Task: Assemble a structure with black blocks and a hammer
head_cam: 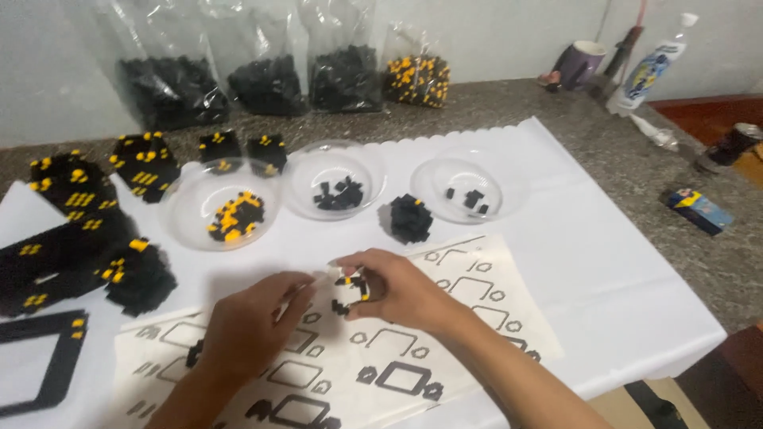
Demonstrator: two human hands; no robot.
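Note:
My right hand (397,290) pinches a small black-and-yellow brick assembly (352,286) over a printed instruction sheet (461,278). My left hand (246,326) is curled just to its left, fingertips reaching toward the same piece; whether it touches the piece I cannot tell. Both hands hover above the sheet, near the front of the white table cover (604,262).
Three clear bowls hold small bricks: yellow-black (230,210), black (338,187), few black (469,187). A black brick clump (411,217) lies between them. Built black-yellow sections (71,230) lie at left. Bags of bricks (270,79) line the back; a mug (579,63) and bottle (648,71) stand at right.

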